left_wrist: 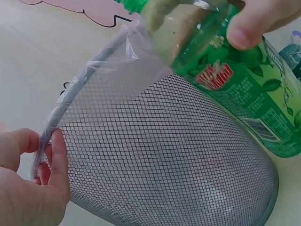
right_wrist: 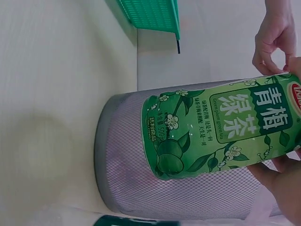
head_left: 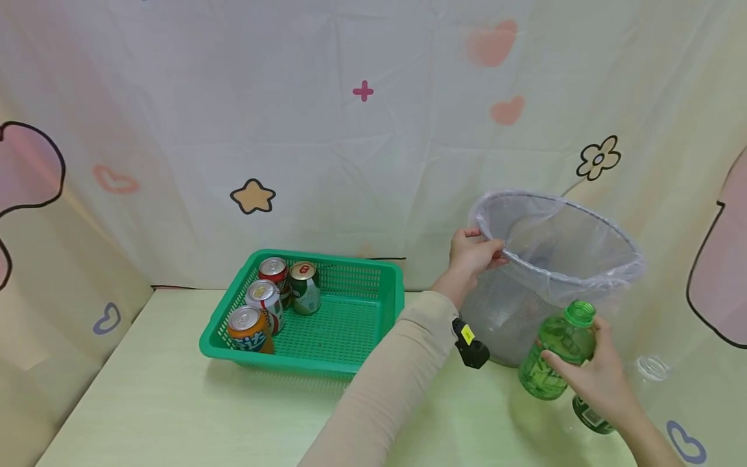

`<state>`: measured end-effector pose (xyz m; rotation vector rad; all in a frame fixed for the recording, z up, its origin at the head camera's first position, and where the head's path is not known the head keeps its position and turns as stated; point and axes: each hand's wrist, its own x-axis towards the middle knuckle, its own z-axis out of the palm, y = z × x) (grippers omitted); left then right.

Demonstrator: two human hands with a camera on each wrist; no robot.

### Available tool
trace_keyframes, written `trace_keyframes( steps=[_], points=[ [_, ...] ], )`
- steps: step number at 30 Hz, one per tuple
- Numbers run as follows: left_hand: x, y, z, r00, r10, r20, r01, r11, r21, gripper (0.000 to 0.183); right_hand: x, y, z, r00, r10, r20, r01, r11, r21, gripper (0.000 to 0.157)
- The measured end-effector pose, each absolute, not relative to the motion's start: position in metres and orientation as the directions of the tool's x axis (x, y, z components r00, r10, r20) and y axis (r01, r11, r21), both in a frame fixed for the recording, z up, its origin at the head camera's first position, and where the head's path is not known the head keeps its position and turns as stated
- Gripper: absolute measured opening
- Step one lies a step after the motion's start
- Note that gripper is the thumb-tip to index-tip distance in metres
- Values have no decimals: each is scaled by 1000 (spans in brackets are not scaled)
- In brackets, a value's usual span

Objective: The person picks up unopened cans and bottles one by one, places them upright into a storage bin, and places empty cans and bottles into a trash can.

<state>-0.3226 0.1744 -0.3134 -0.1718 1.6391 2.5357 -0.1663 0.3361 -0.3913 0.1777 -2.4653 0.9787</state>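
Observation:
My left hand (head_left: 471, 259) pinches the rim of a mesh wastebasket (head_left: 504, 311), which is lined with a thin clear bag (head_left: 560, 240). In the left wrist view the thumb and fingers (left_wrist: 57, 160) grip that rim from both sides. My right hand (head_left: 601, 376) holds a green plastic tea bottle (head_left: 551, 363), uncapped and tilted, in front of the basket and below its rim. The bottle's printed label (right_wrist: 225, 127) faces the right wrist camera. Behind the right hand stands a clear bottle (head_left: 592, 415) with a dark green label, partly hidden.
A green plastic basket (head_left: 356, 370) sits on the table to the left. Several drink cans stand in its left part, among them an orange can (head_left: 249, 329) and a green can (head_left: 305, 288). A patterned curtain (head_left: 315, 130) hangs behind the table (head_left: 146, 389).

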Motion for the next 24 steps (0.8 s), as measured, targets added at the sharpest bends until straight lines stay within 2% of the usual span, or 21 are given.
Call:
trace_keyframes(
  steps=[24],
  points=[
    [-319, 172, -308, -983, 9, -181, -173, -342, 924, 33, -166, 338, -346, -863, -31, 505, -349, 758, -551, 91]
  ],
)
